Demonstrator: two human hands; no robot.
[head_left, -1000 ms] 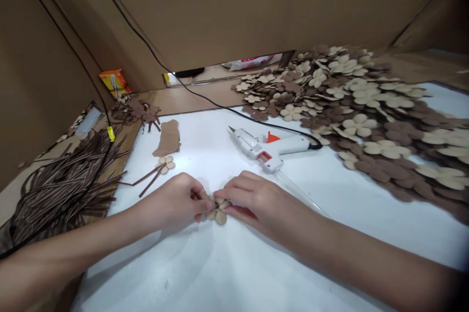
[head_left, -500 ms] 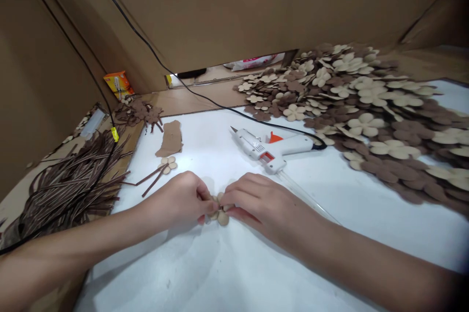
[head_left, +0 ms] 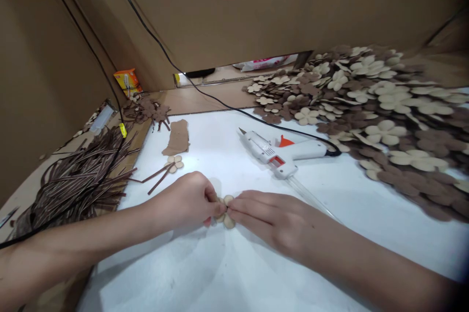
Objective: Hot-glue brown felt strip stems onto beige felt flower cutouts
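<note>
Both hands meet over a small beige flower (head_left: 229, 221) with rounded petals, low on the white board. My left hand (head_left: 196, 200) pinches the flower's left side between thumb and bent fingers. From the right, my right hand (head_left: 269, 214) has its fingertips pressed together at the flower's centre, where a tiny dark spot shows; whatever is between those fingertips is hidden. Up and left of my left hand lies another beige flower (head_left: 176, 163) with brown strips (head_left: 159, 181) attached. A white hot glue gun (head_left: 262, 148) with an orange trigger rests on its side beyond my right hand.
Brown strips (head_left: 78, 175) lie heaped at left. Many beige and brown flower cutouts (head_left: 384, 97) pile up at right. A cardboard scrap (head_left: 177, 137), an orange box (head_left: 127, 82) and a black cable (head_left: 220, 105) lie further back. Cardboard walls (head_left: 256, 9) enclose the back.
The right hand's fingers have straightened and drawn closer together at the flower's centre. The left hand keeps its pinch. The whole view has shifted slightly.
</note>
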